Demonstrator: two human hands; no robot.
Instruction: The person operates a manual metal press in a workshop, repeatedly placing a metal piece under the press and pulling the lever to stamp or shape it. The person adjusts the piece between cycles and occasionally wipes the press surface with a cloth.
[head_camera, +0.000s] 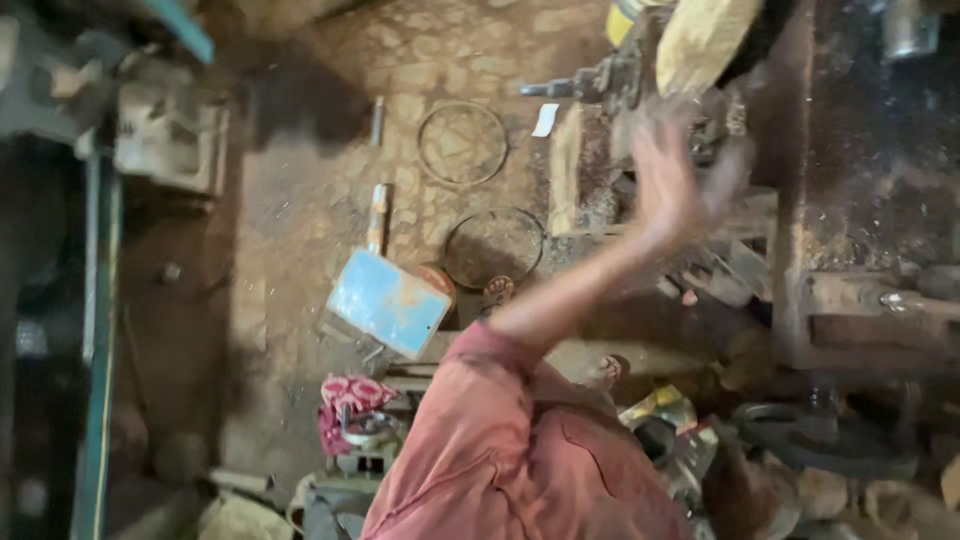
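A dusty wooden workbench (860, 200) with a metal machine part (600, 80) fills the right side, above a stone floor (320, 210) where two wire rings (462, 143) and a blue metal plate (388, 303) lie. One hand (675, 180), blurred, is raised near a pale wooden block (700, 40), fingers spread, holding nothing; which hand I cannot tell.

**Item Count, Referenced to the Blue Panel**

- Blue panel (389, 302): one, flat on the dirt floor.
- Wire rings: two, above and to the right of the panel; upper ring (462, 144), lower ring (493, 247).
- Red patterned cloth (349, 403): one, below the panel.
- Raised hand (672, 178): one, blurred, well right of the panel.
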